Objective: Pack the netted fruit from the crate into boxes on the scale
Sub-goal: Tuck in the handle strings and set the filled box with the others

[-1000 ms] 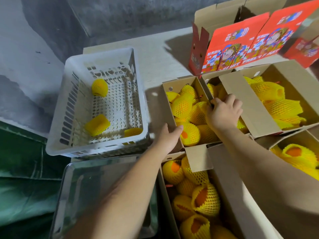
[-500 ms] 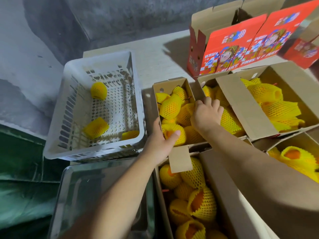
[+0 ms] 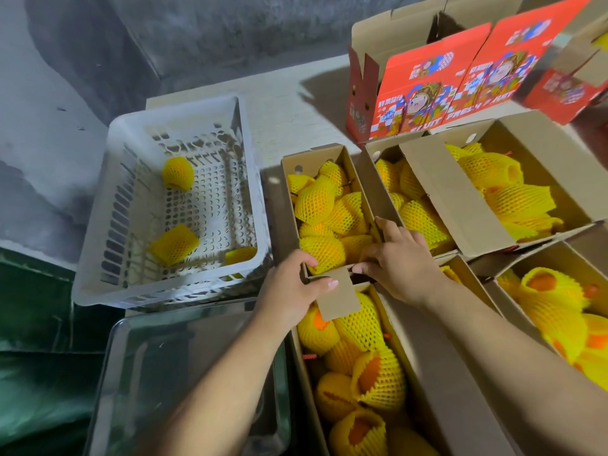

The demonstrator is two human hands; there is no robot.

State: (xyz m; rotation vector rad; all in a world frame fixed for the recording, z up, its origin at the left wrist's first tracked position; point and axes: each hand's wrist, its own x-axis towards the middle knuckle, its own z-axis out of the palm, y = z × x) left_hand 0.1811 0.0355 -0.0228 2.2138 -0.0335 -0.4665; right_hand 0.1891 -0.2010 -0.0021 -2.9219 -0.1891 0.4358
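Note:
A cardboard box (image 3: 289, 205) full of yellow-netted fruit (image 3: 324, 250) stands in the middle of the table. My left hand (image 3: 292, 287) grips its near edge, thumb on the small front flap (image 3: 339, 297). My right hand (image 3: 398, 261) holds the same near end from the right, fingers curled at the box's rim. The white plastic crate (image 3: 108, 225) on the left holds three netted pieces (image 3: 177, 172). A metal scale tray (image 3: 184, 373) lies bare at the lower left.
Other open boxes of netted fruit stand near me (image 3: 362, 383), at the right (image 3: 500, 189) and at the lower right (image 3: 559, 311). Red printed cartons (image 3: 427, 83) stand at the back. A green cloth (image 3: 33, 357) lies left, a grey wall behind.
The middle box has slid left and toward me. Both hands have come down from its sides to its near end and front flap.

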